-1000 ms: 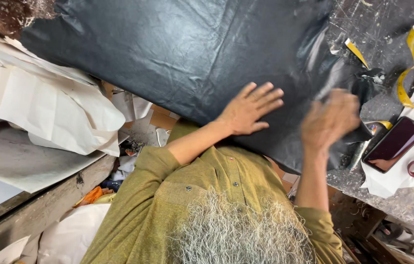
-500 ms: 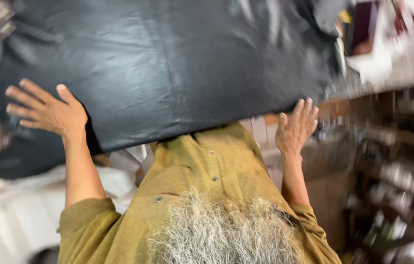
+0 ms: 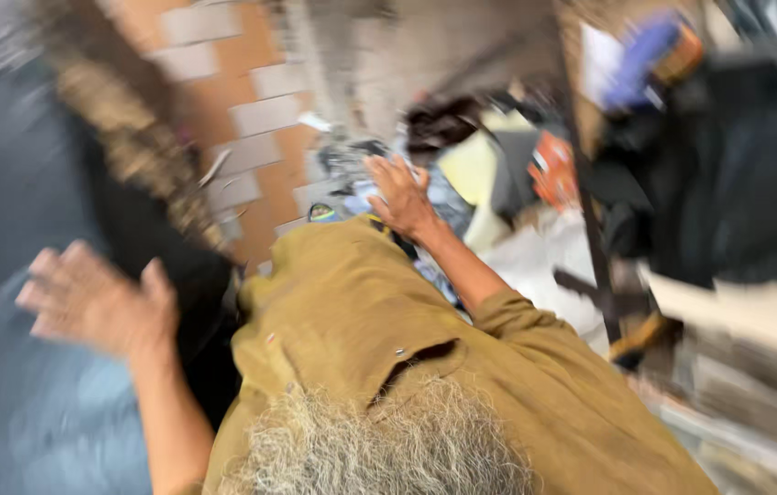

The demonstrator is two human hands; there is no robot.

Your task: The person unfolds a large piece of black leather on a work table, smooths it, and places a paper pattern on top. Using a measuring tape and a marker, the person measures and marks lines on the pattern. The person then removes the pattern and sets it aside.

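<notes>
Motion blur smears nearly everything, so edges and small items are hard to make out. The left hand [image 3: 95, 298] is spread wide, fingers apart and palm down, holding nothing; it hovers over or rests on a dark, smooth sheet of leather-like material [image 3: 12, 183] that runs off the left and bottom edges, and whether the palm touches it cannot be told. Just right of this hand, the sheet's rough brown fibrous edge [image 3: 132, 147] runs upward. The right hand [image 3: 402, 197] is also open, fingers loosely extended and empty, above a blurred heap of scraps [image 3: 480, 174], pale yellow, orange and dark, lying just beyond its fingertips. Contact there is unclear. Between the two hands lies the person's olive-mustard woven shirt [image 3: 361, 312]. Right of the right hand hang dark bags or garments [image 3: 727, 183], indistinct.
</notes>
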